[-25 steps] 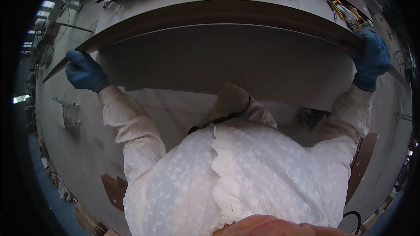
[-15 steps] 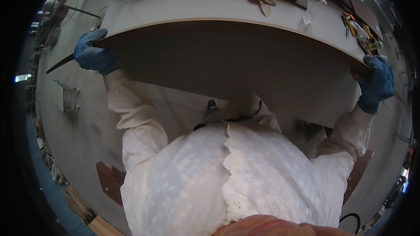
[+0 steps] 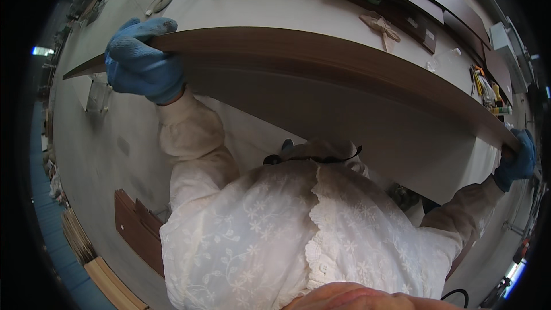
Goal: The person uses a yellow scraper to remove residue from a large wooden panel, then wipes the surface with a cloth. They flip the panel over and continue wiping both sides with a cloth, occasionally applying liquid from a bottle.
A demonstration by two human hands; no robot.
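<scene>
The board [image 3: 321, 80] covers most of the table [image 3: 258, 6] behind it. Toward three o'clock, the right hand's [image 3: 516, 158] fingertips curl out of sight behind the board's edge; the tools [image 3: 488, 89] beyond are too small to identify.

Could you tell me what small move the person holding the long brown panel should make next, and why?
Probably lift the right hand a little to level the panel. The left hand grips one end high while the right holds the far end lower, so the board slopes above the grey worktable.
</scene>
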